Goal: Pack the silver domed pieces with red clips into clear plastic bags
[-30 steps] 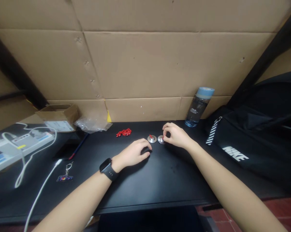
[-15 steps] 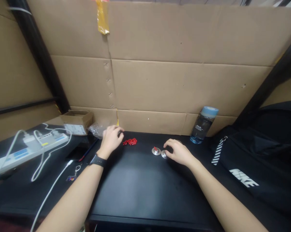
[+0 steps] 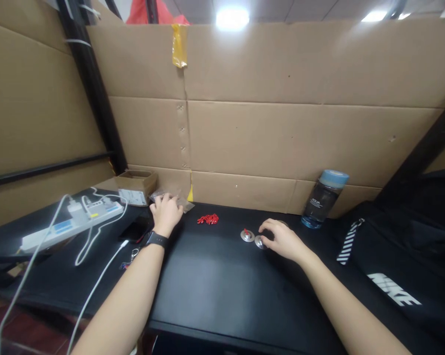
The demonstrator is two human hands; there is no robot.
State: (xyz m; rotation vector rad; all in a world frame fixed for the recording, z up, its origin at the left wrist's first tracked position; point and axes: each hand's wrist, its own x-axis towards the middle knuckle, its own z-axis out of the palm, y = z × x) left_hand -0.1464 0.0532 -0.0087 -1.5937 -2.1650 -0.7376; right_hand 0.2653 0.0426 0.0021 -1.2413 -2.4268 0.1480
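My left hand (image 3: pixel 166 215) lies over a crumpled clear plastic bag (image 3: pixel 186 204) at the back left, its fingers spread and partly hiding it. My right hand (image 3: pixel 284 240) hovers at a clear round suction cup (image 3: pixel 259 242), thumb and index finger curved apart at its right side; whether they touch it I cannot tell. Just left of that sits a second clear suction cup (image 3: pixel 247 236) with a small red piece on top. Between my hands is a small pile of red hook-like pieces (image 3: pixel 208 219) on the black table (image 3: pixel 222 281).
A blue-lidded bottle (image 3: pixel 320 199) and a black bag (image 3: pixel 396 256) stand on the right. On the left are a small cardboard box (image 3: pixel 136 186), a white power strip (image 3: pixel 65 228) with cables, a phone (image 3: pixel 134 230) and a keyring (image 3: pixel 134 254). Behind rises a cardboard wall (image 3: pixel 252 143).
My left hand has moved from the right side of the plastic bag onto it. My right hand stays beside the suction cup. The camera view has tilted up and turned slightly left.
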